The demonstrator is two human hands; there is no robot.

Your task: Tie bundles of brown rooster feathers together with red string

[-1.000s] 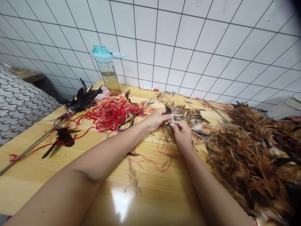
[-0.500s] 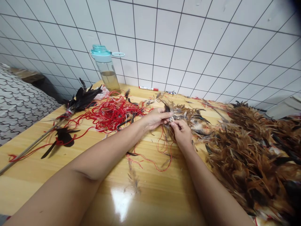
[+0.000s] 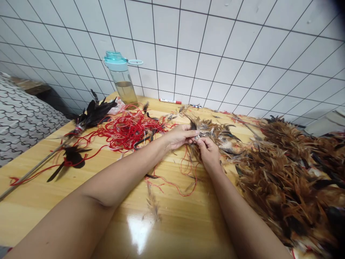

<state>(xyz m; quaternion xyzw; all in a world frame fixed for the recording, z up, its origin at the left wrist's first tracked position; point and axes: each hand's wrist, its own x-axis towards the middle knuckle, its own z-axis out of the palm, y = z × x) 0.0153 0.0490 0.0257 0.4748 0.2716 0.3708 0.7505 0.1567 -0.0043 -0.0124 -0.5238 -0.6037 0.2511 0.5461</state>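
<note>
Close together over the middle of the table, both hands pinch the pale quill ends of a small bunch of feathers (image 3: 194, 124). My left hand (image 3: 181, 136) is closed on it from the left, thumb and fingers at the quills. From the right, my right hand (image 3: 208, 151) grips the same ends between thumb and forefinger. Just beyond the fingers lies a loose heap of brown, white and black feathers (image 3: 221, 133). Thin red string (image 3: 178, 189) trails on the table below the hands; whether it is tied to the bunch, I cannot tell.
A tangle of red string (image 3: 129, 127) lies left of the hands. Further left, black feathers (image 3: 94, 113) are bound to a stick (image 3: 37, 168). A water bottle (image 3: 125, 88) and a marker (image 3: 169, 101) stand and lie by the tiled wall. Brown feathers (image 3: 291, 180) cover the right side.
The fingers and the feather bunch have shifted very slightly, both hands still pinching at the quill ends. Everything else on the table stays as it was.
</note>
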